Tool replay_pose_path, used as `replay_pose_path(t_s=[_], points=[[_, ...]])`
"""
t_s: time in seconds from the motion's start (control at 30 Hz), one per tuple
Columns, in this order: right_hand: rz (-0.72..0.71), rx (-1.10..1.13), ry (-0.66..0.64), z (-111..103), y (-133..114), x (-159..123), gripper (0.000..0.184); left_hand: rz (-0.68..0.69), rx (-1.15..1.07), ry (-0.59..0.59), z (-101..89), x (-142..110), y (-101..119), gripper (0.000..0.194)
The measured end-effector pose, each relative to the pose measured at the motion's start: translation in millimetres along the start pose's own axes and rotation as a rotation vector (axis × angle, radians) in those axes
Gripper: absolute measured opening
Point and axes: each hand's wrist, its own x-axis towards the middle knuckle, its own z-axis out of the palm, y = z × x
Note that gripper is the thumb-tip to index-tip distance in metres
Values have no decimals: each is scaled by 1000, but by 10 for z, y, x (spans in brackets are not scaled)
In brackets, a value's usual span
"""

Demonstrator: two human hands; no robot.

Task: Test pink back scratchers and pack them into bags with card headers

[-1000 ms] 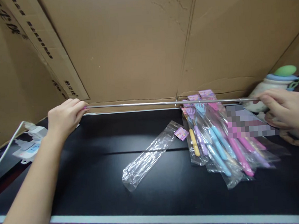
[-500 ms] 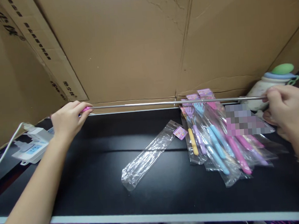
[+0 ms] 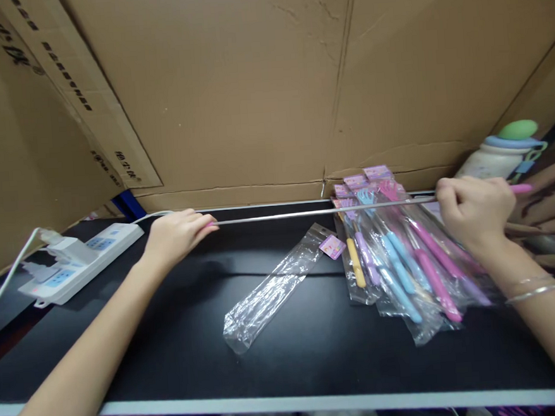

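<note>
A long, thin metal back scratcher [image 3: 301, 214] stretches level between both hands above the table. My left hand [image 3: 177, 237] is closed around one end, where a bit of pink shows at the fingertips; the rest of that end is hidden. Toward the other end my right hand [image 3: 477, 210] is closed in a fist on the shaft, and a pink tip pokes out past it. Below the shaft, an empty clear plastic sleeve [image 3: 276, 290] with a small purple label lies on the black table [image 3: 174, 361]. Several bagged back scratchers [image 3: 404, 256], yellow, purple, blue and pink, lie in a pile near my right hand.
On the left sits a white power strip [image 3: 82, 263] with plugs and a cable. A pale bottle [image 3: 490, 158] with a blue and green lid stands at the back right. Cardboard walls [image 3: 232, 97] rise behind and at the left.
My hands have come closer together and a little lower, the left moving right and the right moving left. The shaft between them is shorter, and a pink end now shows beyond my right hand.
</note>
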Motion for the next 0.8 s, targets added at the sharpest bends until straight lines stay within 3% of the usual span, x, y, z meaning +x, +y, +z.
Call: replay_pose_path(t_s=[0.17, 0.33, 0.43, 0.8], points=[[-107, 15, 133, -159, -389, -64, 36, 2, 8, 91, -122, 79, 320, 38], [-305, 141, -23, -279, -996, -239, 36, 165, -51, 169, -281, 132, 773, 37], [-352, 186, -91, -359, -1265, -330, 39, 180, -105, 176, -323, 133, 975, 35], [-539, 289, -118, -549, -1658, -536, 30, 234, -309, 163, -305, 53, 1472, 32]])
